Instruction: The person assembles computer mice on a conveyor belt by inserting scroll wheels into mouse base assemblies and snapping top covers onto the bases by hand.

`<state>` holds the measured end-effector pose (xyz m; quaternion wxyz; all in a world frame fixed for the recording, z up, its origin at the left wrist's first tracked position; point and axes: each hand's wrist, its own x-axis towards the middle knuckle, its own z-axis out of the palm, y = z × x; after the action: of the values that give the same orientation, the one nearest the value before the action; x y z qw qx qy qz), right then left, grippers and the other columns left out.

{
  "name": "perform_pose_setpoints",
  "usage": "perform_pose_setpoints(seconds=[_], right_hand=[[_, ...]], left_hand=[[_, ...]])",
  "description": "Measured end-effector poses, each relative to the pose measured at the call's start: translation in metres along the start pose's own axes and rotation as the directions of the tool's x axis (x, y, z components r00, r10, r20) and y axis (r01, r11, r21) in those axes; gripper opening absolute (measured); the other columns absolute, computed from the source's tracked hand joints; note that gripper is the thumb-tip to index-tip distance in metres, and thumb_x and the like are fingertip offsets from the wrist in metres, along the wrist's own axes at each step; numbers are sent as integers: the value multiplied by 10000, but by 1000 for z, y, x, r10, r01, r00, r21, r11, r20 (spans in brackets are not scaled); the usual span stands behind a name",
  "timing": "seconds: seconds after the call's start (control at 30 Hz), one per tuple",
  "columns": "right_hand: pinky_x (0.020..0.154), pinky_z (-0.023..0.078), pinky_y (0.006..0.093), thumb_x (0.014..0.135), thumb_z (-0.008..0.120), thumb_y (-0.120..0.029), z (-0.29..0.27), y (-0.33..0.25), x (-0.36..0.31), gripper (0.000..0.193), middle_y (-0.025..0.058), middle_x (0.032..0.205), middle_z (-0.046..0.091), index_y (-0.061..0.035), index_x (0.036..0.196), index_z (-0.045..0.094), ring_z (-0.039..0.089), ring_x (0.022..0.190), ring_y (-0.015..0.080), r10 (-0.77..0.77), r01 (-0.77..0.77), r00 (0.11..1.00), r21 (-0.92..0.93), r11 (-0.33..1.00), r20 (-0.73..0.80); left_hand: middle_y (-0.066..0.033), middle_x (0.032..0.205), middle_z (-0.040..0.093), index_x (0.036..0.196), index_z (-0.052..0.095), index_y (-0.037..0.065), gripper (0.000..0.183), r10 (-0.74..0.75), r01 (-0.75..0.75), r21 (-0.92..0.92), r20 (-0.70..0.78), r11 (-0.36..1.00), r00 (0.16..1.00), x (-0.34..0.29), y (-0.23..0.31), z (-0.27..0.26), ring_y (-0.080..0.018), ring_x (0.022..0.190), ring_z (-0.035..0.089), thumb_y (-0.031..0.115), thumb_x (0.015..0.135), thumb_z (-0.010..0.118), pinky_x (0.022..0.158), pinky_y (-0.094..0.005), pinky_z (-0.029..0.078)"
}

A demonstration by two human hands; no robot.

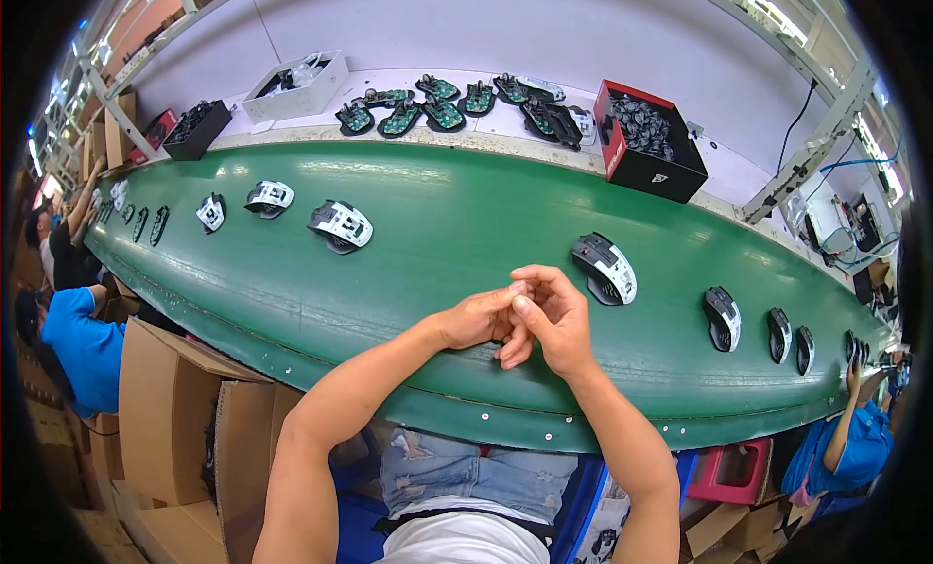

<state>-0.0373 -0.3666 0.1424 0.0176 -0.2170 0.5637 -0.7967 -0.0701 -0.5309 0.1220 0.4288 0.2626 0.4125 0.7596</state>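
My left hand (476, 318) and my right hand (561, 323) meet over the near side of the green conveyor belt (457, 243). Their thumbs and fingertips press together, and whatever may lie between them is hidden. Just right of my right hand, a black-and-white computer mouse (604, 270) rests on the belt, apart from the fingers. Farther left lie a white mouse shell with dark openings (341, 226) and two similar ones (269, 199) (211, 213). More mice (722, 318) line the belt to the right.
Behind the belt, a ledge holds several mouse bases with green circuit boards (445, 113), a red-and-black box of small black parts (649, 141), a white box (296, 86) and a black box (197, 129). Cardboard boxes (170, 409) stand left of me. Co-workers in blue (83, 345) (855, 452) sit at both sides.
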Motion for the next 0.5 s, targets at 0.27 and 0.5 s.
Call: perform_pose_setpoints(seconds=[0.27, 0.5], right_hand=[[804, 479, 268, 940, 655, -77, 0, 0, 1, 283, 40, 1006, 616, -6, 1203, 576, 577, 900, 107, -5, 5, 1000, 1, 1000, 5], [795, 477, 270, 940, 647, -64, 4, -2, 1, 284, 46, 999, 618, -2, 1207, 571, 572, 892, 110, -9, 9, 1000, -4, 1000, 12]], left_hand=[[-133, 596, 576, 693, 569, 13, 749, 1, -1, 28, 1, 1000, 1000, 0, 0, -1, -291, 661, 613, 558, 1054, 204, 638, -353, 505], [-135, 603, 584, 686, 577, 13, 761, -12, 12, 6, -4, 1000, 1000, -3, -2, -3, -288, 665, 615, 567, 1049, 203, 645, -352, 506]])
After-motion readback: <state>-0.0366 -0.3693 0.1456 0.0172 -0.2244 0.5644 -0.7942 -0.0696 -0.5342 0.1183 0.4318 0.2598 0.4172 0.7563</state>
